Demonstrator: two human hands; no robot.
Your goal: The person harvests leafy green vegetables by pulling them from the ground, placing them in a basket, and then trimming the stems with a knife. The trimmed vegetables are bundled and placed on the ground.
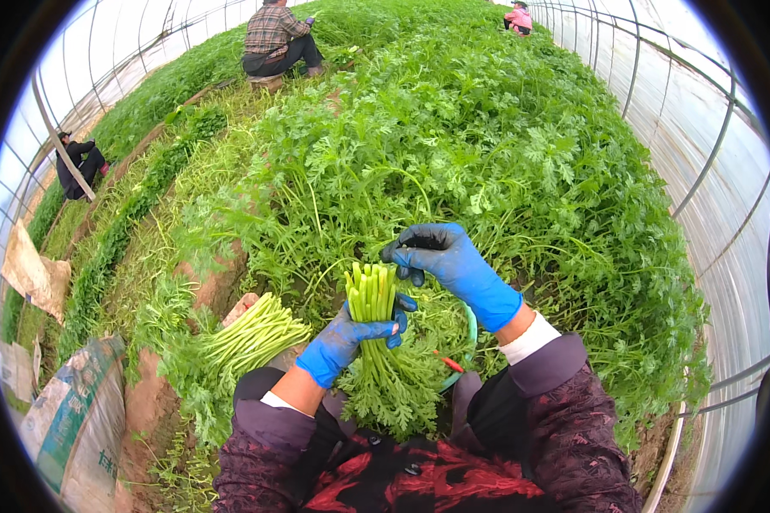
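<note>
My left hand [359, 333], in a blue glove stained dark at the fingers, grips an upright bunch of leafy green stalks [372, 292]. The cut ends point up and the feathery leaves hang below the hand. Just above and to the right of the cut ends is my right hand [449, 263], also blue-gloved, its fingers curled; whether anything is between them cannot be told. A pile of similar cut stalks [256, 333] lies to the left. Right of the bunch, a red-handled tool [449, 361] rests by the green rim of a basin [471, 333], partly hidden by leaves.
Dense leafy plants [462, 141] grow ahead and to the right. A printed woven sack [77, 410] stands at lower left. One person [273, 38] sits on a low seat ahead; others are at far left [80, 163] and far back [520, 18]. Plastic greenhouse walls [693, 147] curve along both sides.
</note>
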